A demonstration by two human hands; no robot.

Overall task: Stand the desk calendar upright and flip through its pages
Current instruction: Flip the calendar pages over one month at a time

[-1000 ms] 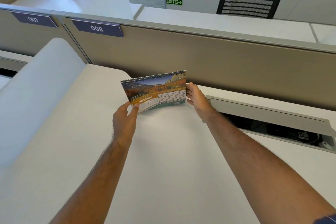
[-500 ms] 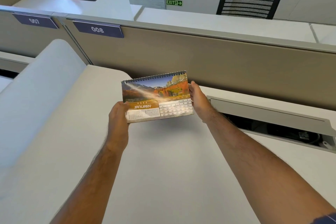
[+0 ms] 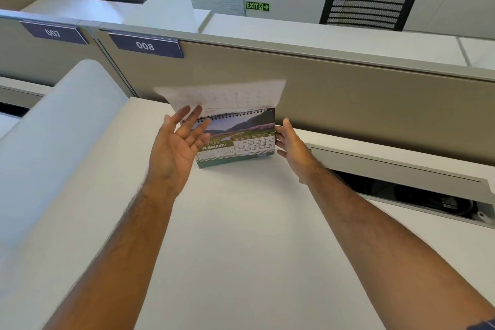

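The spiral-bound desk calendar stands upright on the white desk near the beige partition, showing a FEBRUARY page with a landscape photo. A blurred white page is raised above the spiral binding, mid-flip toward the back. My left hand is palm up with fingers spread, its fingertips at the calendar's top left corner under the lifted page. My right hand rests its fingers against the calendar's right edge, steadying it.
A beige partition with labels 007 and 008 runs behind the desk. An open cable tray with a raised lid lies at the right. A curved white divider stands at the left. Two black mesh chairs stand beyond the partition.
The calendar went from held tilted showing JANUARY to standing on the desk. My left hand let go of its lower left corner and swept the January page up; FEBRUARY now shows.
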